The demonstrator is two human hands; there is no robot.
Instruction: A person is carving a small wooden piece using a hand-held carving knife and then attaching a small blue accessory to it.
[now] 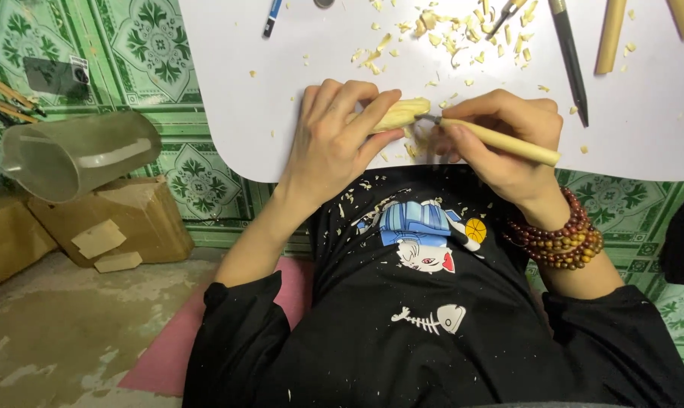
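Observation:
My left hand (334, 140) grips a small pale piece of wood (399, 115) at the near edge of a white table (644, 136). My right hand (508, 136) holds a carving knife with a light wooden handle (501, 142); its short blade touches the end of the wood piece. A stack of brown bead bracelets (561, 234) circles my right wrist. Pale shavings lie on the table around the wood and on my black shirt (425, 317).
More carving tools (572, 60) and wooden handles (610, 34) lie at the table's far right among wood chips (448, 34). A blue pen (272, 19) lies at the top. Left of the table are a tipped clear plastic jug (77, 155), cardboard boxes (123, 219) and a green patterned tile wall.

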